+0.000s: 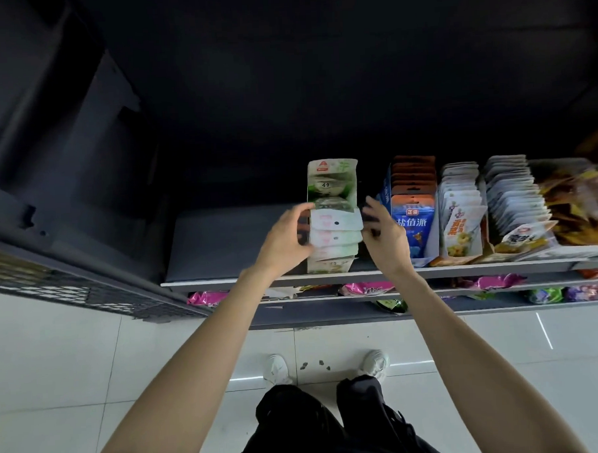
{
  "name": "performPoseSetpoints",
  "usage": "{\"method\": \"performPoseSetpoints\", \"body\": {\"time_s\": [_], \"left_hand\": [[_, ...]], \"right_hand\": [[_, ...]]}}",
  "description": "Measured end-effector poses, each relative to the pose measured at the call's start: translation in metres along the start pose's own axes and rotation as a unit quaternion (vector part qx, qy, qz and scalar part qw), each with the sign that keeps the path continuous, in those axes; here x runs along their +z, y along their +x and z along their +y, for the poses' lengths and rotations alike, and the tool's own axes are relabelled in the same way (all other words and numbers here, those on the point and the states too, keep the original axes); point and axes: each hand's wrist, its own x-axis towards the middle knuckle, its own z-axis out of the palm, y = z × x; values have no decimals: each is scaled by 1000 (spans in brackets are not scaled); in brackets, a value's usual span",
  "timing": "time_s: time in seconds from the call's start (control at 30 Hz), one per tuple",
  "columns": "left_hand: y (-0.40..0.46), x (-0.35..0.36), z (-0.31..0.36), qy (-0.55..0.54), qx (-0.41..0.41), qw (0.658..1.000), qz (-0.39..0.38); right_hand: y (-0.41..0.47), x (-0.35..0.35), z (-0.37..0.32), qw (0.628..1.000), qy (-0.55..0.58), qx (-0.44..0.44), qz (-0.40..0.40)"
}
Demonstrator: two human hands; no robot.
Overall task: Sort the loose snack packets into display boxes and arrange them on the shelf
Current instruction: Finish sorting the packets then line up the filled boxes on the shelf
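A green-and-white display box (329, 177) stands on the dark shelf (223, 243), filled with a row of pale green snack packets (335, 228). My left hand (284, 237) holds the box's left side, thumb curled over the top of the packets. My right hand (383, 229) is at the box's right side with fingers loosely curled; whether it touches the box I cannot tell.
To the right stand a blue display box (412, 221), white packet boxes (461, 219) (516, 203) and orange-brown bags (574, 207). Pink, green and purple packets (365, 286) lie on lower shelves. A dark shelving unit (65, 168) is at left. My shoes (276, 369) stand on white tiles.
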Motion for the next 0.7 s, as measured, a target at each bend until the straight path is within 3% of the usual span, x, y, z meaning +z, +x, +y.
{"method": "performPoseSetpoints", "body": {"time_s": [0.13,0.2,0.27,0.33,0.43,0.5,0.57,0.63,0.7], "left_hand": [[2,-6,0,75,12,996,-56],[3,-7,0,96,26,993,-64],[4,-8,2,89,40,995,-8],[8,-9,6,68,43,992,99],[11,-11,12,76,99,965,232],[10,-10,12,154,189,950,196],[8,-7,6,257,260,927,85],[8,-6,-2,333,283,899,12],[11,-7,-9,359,283,889,-12]], "right_hand": [[8,-14,-9,983,-52,-155,-84],[21,-18,-15,976,-75,-177,-101],[37,-19,-24,983,-73,-149,-81],[52,-20,-33,986,-88,-130,-47],[70,-18,-41,983,-132,-123,-24],[77,-16,-44,984,-129,-111,-41],[78,-15,-45,982,-140,-114,-54],[77,-17,-45,977,-169,-126,-37],[76,-17,-45,971,-197,-138,-5]]}}
